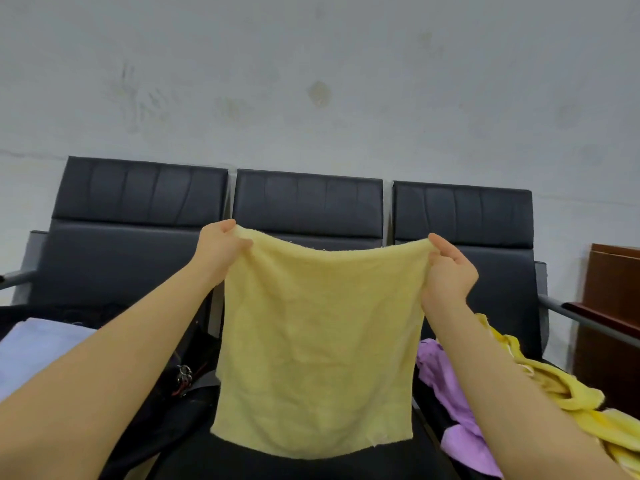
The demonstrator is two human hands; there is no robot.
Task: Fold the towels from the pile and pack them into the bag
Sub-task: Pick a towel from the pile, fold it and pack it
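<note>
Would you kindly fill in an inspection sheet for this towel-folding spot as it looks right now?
Surface: black three-seat bench; middle seat partly hidden behind the held towel.
Job's things: pale yellow towel held up by its top corners, hanging flat; purple towel and bright yellow towel piled on the right seat; dark bag on the left seat with a light blue folded cloth on it.
Clutter: small metal ring with red cord on the bag.
Grippers: left hand pinches the towel's left corner; right hand pinches the right corner.
Cables: nothing seen.
Surroundings: stained grey wall; brown wooden furniture at right.
</note>
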